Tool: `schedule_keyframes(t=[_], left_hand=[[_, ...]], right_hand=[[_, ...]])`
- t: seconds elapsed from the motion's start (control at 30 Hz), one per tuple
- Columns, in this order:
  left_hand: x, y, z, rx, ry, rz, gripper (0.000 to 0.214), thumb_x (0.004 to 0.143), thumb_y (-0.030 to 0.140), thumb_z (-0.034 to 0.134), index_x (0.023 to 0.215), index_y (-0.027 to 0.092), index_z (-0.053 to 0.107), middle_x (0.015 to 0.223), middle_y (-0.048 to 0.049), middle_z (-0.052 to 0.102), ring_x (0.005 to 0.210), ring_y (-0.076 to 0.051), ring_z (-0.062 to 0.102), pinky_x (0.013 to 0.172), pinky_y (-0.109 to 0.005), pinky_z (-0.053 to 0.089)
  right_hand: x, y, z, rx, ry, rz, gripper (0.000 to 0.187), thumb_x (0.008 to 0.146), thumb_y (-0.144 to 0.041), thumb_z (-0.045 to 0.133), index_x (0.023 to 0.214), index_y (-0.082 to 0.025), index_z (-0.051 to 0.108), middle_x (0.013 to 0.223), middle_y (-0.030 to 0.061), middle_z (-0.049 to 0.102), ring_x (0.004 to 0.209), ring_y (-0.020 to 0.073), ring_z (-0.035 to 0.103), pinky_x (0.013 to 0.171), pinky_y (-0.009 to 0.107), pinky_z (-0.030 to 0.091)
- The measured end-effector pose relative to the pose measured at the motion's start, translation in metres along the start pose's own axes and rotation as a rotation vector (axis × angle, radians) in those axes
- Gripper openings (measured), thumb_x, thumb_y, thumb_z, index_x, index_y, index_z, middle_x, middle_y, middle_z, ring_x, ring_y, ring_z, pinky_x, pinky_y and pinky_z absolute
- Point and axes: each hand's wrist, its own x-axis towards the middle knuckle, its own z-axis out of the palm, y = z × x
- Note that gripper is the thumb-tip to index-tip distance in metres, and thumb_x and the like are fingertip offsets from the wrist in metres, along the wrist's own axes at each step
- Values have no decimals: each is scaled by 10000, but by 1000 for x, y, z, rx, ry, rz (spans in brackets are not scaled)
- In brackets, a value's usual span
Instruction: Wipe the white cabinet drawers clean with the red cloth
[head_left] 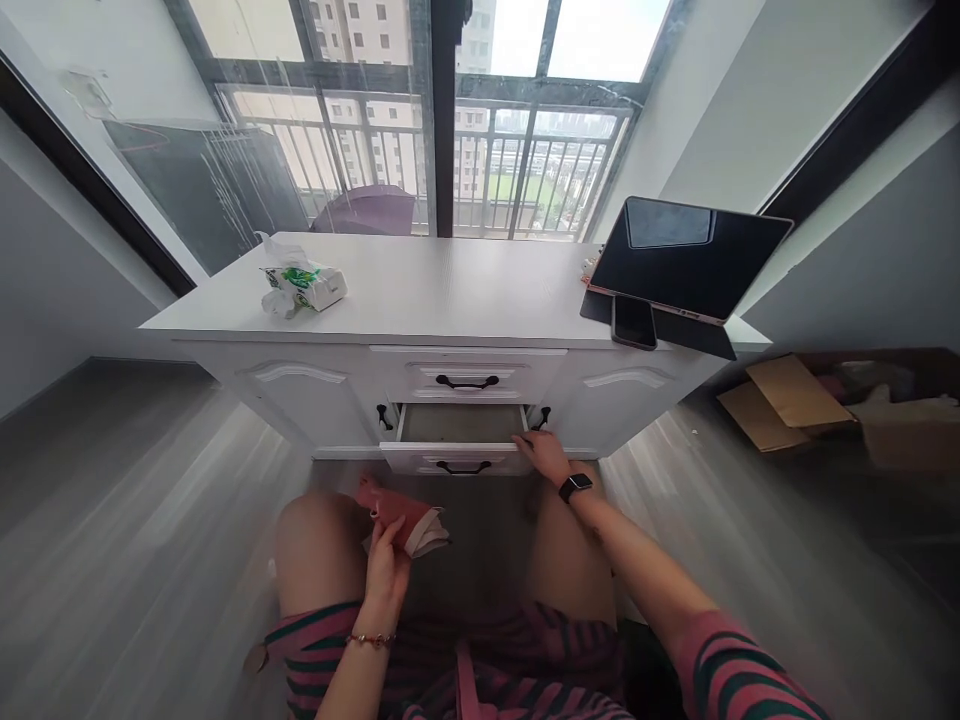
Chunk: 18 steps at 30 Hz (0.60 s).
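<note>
The left hand (388,560) is closed on a red bundle (405,512), thumb on top; pale layers show at its right end, and what it is made of I cannot tell. The bundle is held above the floor (180,530), just in front of the lower drawer's left corner, between the person's 2 knees. The right hand (549,457) is at the right corner of the lower drawer (409,460), fingers over the top edge of its front; whether they clamp it, I cannot tell. The 2 hands are apart. A bracelet (370,640) circles the left wrist, a dark watch (576,486) the right.

The lower drawer stands pulled out from the white cabinet (465,290), its pale bottom showing; the upper drawer (405,372) is closed. On the cabinet's top, a tissue pack (324,288) lies near the left end. Toward the right end, a tablet (690,258) leans upright, with a phone (634,323) before it at the front edge. An open cardboard box (911,435) sits on the floor, beyond the cabinet's right end.
</note>
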Motion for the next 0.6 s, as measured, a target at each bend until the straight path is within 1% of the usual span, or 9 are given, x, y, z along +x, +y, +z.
schedule_keyframes(t=[0.1, 0.23, 0.33, 0.43, 0.5, 0.6], left_hand=[[20, 5, 23, 30, -7, 83, 218, 670, 191, 614, 787, 252, 440, 847, 6, 631, 865, -162, 646, 866, -358, 507], [50, 5, 58, 116, 22, 219, 201, 676, 227, 578, 775, 244, 405, 786, 24, 584, 777, -140, 627, 806, -347, 499], [64, -1, 81, 90, 48, 258, 215, 662, 226, 585, 771, 241, 401, 771, 39, 564, 793, -130, 603, 797, -319, 473], [65, -13, 102, 54, 38, 258, 237, 632, 228, 620, 772, 235, 428, 773, 40, 554, 800, -123, 579, 796, -296, 454], [57, -25, 115, 40, 2, 230, 268, 597, 244, 664, 766, 225, 457, 768, 39, 550, 770, -120, 570, 777, -286, 454], [39, -50, 139, 30, -80, 169, 322, 546, 287, 733, 749, 208, 497, 757, 33, 563, 734, -124, 575, 741, -284, 464]], right_hand=[[-6, 2, 5, 13, 54, 20, 428, 989, -397, 342, 860, -156, 672, 893, 92, 709, 888, 207, 626, 910, 312, 350], [-9, -1, 13, 31, 98, 38, 415, 991, -405, 329, 900, -165, 654, 938, 90, 695, 937, 217, 607, 881, 316, 363], [-10, 1, 16, 45, 112, 39, 436, 996, -408, 305, 875, -171, 650, 921, 89, 691, 906, 211, 607, 857, 314, 368], [-9, 4, 17, 64, 142, 37, 476, 998, -423, 286, 825, -172, 652, 865, 86, 690, 836, 200, 609, 812, 309, 368], [-7, 6, 17, 70, 166, 42, 525, 999, -439, 263, 771, -169, 651, 797, 80, 686, 766, 191, 607, 756, 301, 363], [-3, 7, 18, 69, 187, 65, 596, 1000, -457, 226, 685, -160, 636, 692, 73, 666, 670, 176, 593, 664, 289, 339]])
